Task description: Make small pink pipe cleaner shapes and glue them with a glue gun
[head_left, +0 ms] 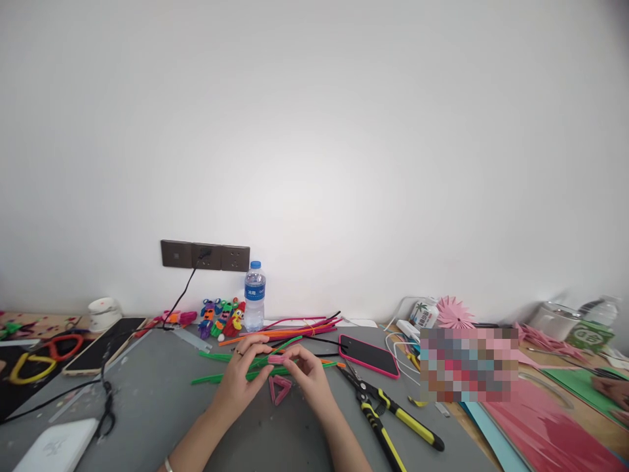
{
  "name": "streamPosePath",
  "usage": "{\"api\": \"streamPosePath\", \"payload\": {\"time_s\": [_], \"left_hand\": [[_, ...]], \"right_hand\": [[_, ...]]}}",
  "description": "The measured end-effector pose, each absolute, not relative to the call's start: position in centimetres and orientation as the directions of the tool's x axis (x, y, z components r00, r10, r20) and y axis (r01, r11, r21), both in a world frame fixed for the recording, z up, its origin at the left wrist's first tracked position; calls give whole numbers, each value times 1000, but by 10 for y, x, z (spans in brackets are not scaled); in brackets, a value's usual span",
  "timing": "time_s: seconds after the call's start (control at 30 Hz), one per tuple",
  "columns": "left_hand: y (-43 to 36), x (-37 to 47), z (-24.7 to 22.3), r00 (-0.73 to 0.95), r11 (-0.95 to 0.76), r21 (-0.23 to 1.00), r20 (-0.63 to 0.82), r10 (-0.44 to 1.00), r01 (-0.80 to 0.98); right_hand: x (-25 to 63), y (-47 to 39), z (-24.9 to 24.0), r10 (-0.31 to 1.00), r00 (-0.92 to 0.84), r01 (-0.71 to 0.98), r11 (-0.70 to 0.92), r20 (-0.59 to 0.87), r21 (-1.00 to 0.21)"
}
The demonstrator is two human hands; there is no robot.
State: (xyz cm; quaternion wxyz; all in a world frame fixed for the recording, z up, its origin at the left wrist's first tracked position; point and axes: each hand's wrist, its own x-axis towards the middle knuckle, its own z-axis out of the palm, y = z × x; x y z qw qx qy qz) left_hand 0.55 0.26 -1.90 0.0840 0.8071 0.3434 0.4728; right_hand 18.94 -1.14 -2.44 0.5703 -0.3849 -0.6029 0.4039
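Pink fuzzy piece: held between both hands, near the pink triangle (280, 389) on the grey work surface (162, 406).
Left hand (243, 375): fingers curled; the left end of the pink fuzzy piece (276, 359) is pinched.
Right hand (308, 375): thumb and fingertips closed on the right end.
Handling: judged light, soft-surfaced and bendable, with little slip; crushing is possible.
Grip points: both ends, best taken lightly by fingertips.
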Motion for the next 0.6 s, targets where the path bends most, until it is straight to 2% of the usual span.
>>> {"api": "streamPosePath", "payload": {"time_s": [0.27,0.6], "left_hand": [[6,7,-23,301,-774,408,753,585,484],[8,8,-24,320,-778,392,749,580,491]], "right_hand": [[190,-13,-24,897,-66,110,442,437,-890],[191,-13,-25,896,-64,111,444,440,-889]]}}
